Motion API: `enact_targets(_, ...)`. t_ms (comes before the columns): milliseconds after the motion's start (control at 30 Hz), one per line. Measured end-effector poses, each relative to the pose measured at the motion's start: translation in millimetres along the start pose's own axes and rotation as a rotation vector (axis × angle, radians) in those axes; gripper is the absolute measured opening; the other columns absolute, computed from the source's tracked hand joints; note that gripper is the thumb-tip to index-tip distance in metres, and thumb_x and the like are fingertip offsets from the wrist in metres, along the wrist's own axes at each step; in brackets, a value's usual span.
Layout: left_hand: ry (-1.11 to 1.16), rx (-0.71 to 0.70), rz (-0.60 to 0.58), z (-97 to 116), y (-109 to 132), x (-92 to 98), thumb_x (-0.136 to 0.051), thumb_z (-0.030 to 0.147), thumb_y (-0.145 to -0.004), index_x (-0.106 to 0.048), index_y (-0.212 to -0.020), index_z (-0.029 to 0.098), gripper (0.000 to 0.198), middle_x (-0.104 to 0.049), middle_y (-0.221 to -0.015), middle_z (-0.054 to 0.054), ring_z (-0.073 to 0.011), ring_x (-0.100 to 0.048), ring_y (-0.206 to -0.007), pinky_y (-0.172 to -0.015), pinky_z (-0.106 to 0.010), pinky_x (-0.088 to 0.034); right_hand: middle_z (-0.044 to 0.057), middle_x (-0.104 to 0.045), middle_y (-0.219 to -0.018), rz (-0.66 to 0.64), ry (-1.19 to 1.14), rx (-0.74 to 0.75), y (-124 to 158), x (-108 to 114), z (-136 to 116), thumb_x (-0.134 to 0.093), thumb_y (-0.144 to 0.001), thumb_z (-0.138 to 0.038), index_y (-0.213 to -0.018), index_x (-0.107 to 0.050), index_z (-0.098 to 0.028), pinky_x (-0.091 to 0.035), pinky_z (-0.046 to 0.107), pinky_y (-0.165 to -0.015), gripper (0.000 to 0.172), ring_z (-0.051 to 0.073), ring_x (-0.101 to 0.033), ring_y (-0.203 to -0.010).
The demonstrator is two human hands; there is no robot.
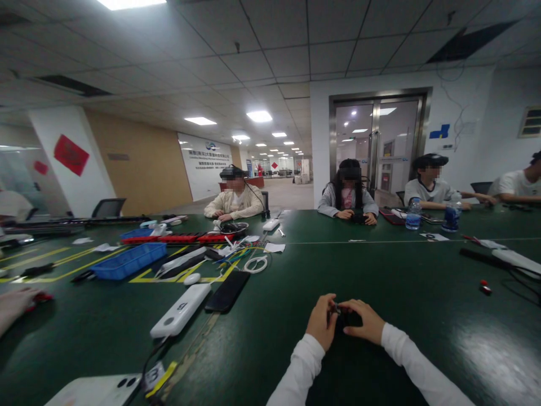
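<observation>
Both my hands rest together on the dark green table [380,282], in white sleeves. My left hand [322,322] and my right hand [367,322] are curled around a small black object with a red part [344,316], held between the fingertips. Most of that object is hidden by my fingers. To the left of my hands lie a black phone [228,291] and a white power strip [181,309].
A blue tray [129,260], red parts [169,238], coiled cables [253,262] and a white phone [95,391] lie at left. Another person's hand [14,304] sits at the far left edge. Several people sit across the table, with water bottles [413,214] and a small red item [485,288] at right.
</observation>
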State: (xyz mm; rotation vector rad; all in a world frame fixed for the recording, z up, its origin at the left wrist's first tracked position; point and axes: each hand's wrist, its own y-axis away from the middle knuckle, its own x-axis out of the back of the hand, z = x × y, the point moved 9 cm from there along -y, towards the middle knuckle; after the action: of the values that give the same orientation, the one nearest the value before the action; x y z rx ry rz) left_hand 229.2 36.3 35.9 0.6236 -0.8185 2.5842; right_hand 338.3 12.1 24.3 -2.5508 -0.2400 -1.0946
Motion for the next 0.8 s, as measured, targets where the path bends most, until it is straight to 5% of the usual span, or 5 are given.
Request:
enact_targets(133,-0.279,-0.064,-0.211,11,5,-21.1,-0.042,0.008,-0.070,-0.039,-0.115,0.023,0.047,-0.049,-0.108,-0.005,-0.0159,-0.046,-0.099,-0.090,-0.034,-0.034,0.004,-0.054,-0.103,0.013,-0.025,0.007,-1,-2,5,-0.060,-0.067,-0.040,-0.113,-0.046,-0.025,-0.036,0.036,-0.082,0.050,0.023,-0.048,-0.095)
enact_targets(300,-0.338,-0.047,-0.151,-8,-2,2.0,-0.038,0.010,-0.073,-0.035,-0.119,0.022,0.047,-0.048,-0.108,-0.007,-0.0163,-0.045,-0.099,-0.088,-0.034,-0.036,0.004,-0.056,-0.098,0.016,-0.051,-0.012,-4,-8,19,-0.061,-0.067,-0.040,-0.114,-0.044,-0.024,-0.037,0.035,-0.081,0.053,0.022,-0.049,-0.091)
enact_targets(467,-0.353,0.016,0.024,-52,-6,63.8,-0.036,0.013,-0.075,-0.034,-0.118,0.020,0.044,-0.048,-0.098,-0.005,-0.0131,-0.049,-0.087,-0.084,-0.032,-0.040,0.003,-0.055,-0.100,-0.017,-0.068,-0.031,-5,-11,24,-0.060,-0.069,-0.040,-0.115,-0.043,-0.024,-0.037,0.035,-0.084,0.051,0.021,-0.049,-0.094)
enact_targets(700,-0.485,0.154,0.366,-125,15,189.2,-0.040,0.018,-0.071,-0.037,-0.113,0.016,0.042,-0.047,-0.093,-0.005,-0.0159,-0.049,-0.088,-0.086,-0.035,-0.039,0.002,-0.054,-0.101,-0.042,-0.073,-0.042,-2,-10,20,-0.057,-0.071,-0.040,-0.115,-0.042,-0.026,-0.035,0.036,-0.087,0.048,0.021,-0.048,-0.096)
enact_targets(800,-0.533,0.220,0.520,-142,30,228.7,-0.043,0.020,-0.069,-0.038,-0.111,0.015,0.043,-0.046,-0.090,-0.006,-0.0189,-0.050,-0.087,-0.086,-0.039,-0.039,0.002,-0.053,-0.103,-0.040,-0.077,-0.068,-3,-13,26,-0.056,-0.072,-0.040,-0.116,-0.042,-0.027,-0.035,0.036,-0.087,0.048,0.021,-0.047,-0.098)
